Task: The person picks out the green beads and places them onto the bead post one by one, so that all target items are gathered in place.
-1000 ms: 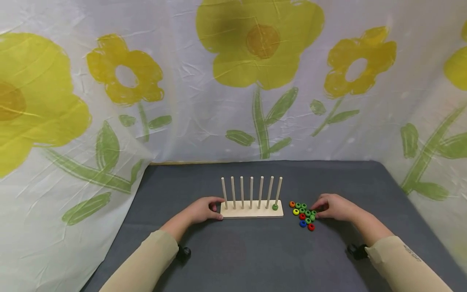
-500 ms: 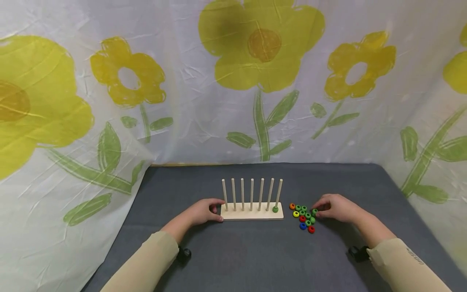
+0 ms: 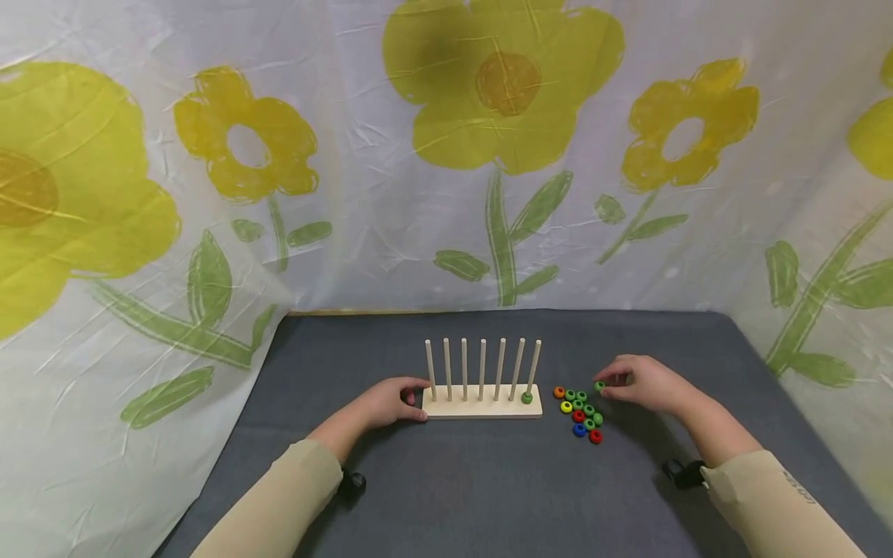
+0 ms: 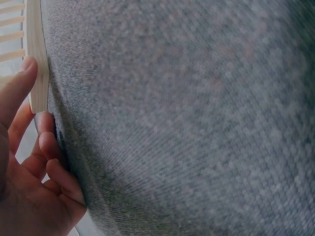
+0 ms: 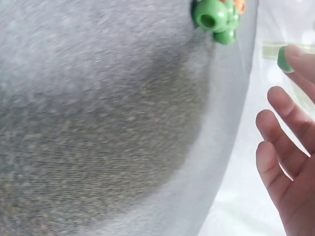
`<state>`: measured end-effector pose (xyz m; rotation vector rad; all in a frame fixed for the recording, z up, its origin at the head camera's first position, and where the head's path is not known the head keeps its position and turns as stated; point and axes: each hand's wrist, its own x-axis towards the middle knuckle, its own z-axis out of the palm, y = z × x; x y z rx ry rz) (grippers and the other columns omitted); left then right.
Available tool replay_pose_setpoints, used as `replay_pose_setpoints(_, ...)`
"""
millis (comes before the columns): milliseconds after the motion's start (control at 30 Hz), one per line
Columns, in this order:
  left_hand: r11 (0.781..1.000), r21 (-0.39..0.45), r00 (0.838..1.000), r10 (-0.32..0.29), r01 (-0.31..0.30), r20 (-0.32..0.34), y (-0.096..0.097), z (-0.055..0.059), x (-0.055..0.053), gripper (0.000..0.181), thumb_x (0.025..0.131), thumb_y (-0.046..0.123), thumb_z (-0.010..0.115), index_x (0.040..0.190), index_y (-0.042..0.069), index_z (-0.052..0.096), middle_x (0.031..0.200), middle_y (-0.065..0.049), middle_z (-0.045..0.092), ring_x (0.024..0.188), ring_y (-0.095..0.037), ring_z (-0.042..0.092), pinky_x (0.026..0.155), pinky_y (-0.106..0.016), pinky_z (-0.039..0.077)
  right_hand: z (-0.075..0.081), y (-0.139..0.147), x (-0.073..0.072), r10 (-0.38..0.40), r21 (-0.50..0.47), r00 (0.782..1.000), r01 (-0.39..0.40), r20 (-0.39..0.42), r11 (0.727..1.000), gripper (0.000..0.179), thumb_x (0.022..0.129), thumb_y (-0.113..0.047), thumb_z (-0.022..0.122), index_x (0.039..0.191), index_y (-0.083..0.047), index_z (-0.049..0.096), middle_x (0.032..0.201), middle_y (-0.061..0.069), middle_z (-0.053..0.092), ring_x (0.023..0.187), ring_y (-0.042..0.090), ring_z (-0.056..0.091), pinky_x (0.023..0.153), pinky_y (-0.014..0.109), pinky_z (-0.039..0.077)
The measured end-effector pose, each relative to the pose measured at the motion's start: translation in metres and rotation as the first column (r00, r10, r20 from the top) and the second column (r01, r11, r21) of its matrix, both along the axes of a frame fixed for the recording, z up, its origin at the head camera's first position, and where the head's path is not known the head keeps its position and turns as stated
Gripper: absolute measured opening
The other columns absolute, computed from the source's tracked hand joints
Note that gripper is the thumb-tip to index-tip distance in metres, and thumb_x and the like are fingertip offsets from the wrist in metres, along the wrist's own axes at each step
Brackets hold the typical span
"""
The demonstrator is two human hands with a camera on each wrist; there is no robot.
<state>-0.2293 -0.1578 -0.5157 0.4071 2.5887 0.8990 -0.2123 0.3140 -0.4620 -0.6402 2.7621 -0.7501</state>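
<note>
A pale wooden peg board [image 3: 481, 411] with a row of several upright pegs stands mid-table in the head view. One green bead [image 3: 526, 398] sits at the foot of its rightmost peg. My left hand [image 3: 382, 401] grips the board's left end, thumb at the front edge and fingers beyond it, as the left wrist view also shows on the board [image 4: 40, 91]. To the right, my right hand [image 3: 645, 381] pinches a green bead [image 3: 599, 386] between thumb and index finger, raised above the cloth. Its other fingers hang loosely in the right wrist view.
Just right of the board lies a loose cluster of beads: several green beads [image 3: 589, 410], an orange bead [image 3: 559, 393], a yellow bead [image 3: 566, 407], a blue bead [image 3: 579, 429] and two red ones. Dark grey cloth [image 3: 474, 496] covers the table; a flowered curtain [image 3: 349, 194] hangs behind.
My right hand has taken a green bead from the right side of the cluster and lifted it slightly off the cloth. My left hand stays on the board.
</note>
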Motion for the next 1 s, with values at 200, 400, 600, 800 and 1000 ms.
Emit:
replay_pose_setpoints(200, 1.0, 0.008, 1.0, 0.002, -0.002, 0.003, 0.0, 0.0, 0.0, 0.06, 0.079, 0.026, 0.085, 0.134, 0.016, 0.063, 0.082, 0.001, 0.053, 0.075, -0.014, 0.048, 0.074, -0.034, 0.038, 0.009, -0.005, 0.001, 0.01, -0.019, 0.999, -0.01, -0.036, 1.0, 0.023, 0.09, -0.02, 0.075, 0.111, -0.011, 0.076, 0.098, -0.007, 0.064, 0.082, 0.01, 0.058, 0.068, 0.029, 0.049)
replay_pose_setpoints(400, 1.0, 0.009, 1.0, 0.002, -0.001, -0.005, 0.001, 0.0, -0.001, 0.06, 0.079, 0.026, 0.085, 0.134, 0.016, 0.063, 0.082, 0.002, 0.053, 0.075, -0.015, 0.049, 0.073, -0.035, 0.038, 0.019, -0.008, 0.0, 0.014, -0.034, 0.998, -0.017, -0.068, 0.999, 0.022, 0.089, -0.02, 0.076, 0.11, -0.012, 0.076, 0.094, -0.008, 0.063, 0.077, 0.011, 0.057, 0.065, 0.029, 0.048)
replay_pose_setpoints(600, 1.0, 0.005, 1.0, 0.003, -0.003, -0.004, -0.001, 0.0, -0.001, 0.06, 0.08, 0.027, 0.085, 0.134, 0.017, 0.063, 0.082, 0.002, 0.054, 0.075, -0.015, 0.049, 0.073, -0.035, 0.038, 0.027, -0.012, -0.002, 0.015, -0.04, 0.994, -0.019, -0.107, 0.999, 0.019, 0.089, -0.018, 0.076, 0.109, -0.016, 0.076, 0.092, -0.009, 0.062, 0.076, 0.011, 0.055, 0.066, 0.029, 0.048)
replay_pose_setpoints(800, 1.0, 0.001, 1.0, 0.001, -0.001, -0.007, -0.001, 0.001, 0.0, 0.06, 0.08, 0.027, 0.085, 0.134, 0.017, 0.063, 0.082, 0.001, 0.053, 0.075, -0.015, 0.048, 0.073, -0.035, 0.038, 0.036, -0.016, -0.002, 0.007, -0.062, 0.993, -0.015, -0.122, 0.998, 0.019, 0.088, -0.018, 0.077, 0.107, -0.016, 0.077, 0.092, -0.008, 0.063, 0.077, 0.011, 0.056, 0.067, 0.029, 0.048)
replay_pose_setpoints(1000, 1.0, -0.004, 1.0, -0.002, 0.002, 0.003, 0.0, 0.002, 0.0, 0.06, 0.08, 0.027, 0.084, 0.135, 0.018, 0.062, 0.083, 0.001, 0.054, 0.076, -0.015, 0.049, 0.074, -0.035, 0.037, 0.042, -0.018, -0.002, -0.011, -0.08, 0.994, 0.002, -0.112, 0.997, 0.019, 0.089, -0.019, 0.076, 0.108, -0.016, 0.076, 0.093, -0.007, 0.063, 0.076, 0.013, 0.056, 0.065, 0.029, 0.048)
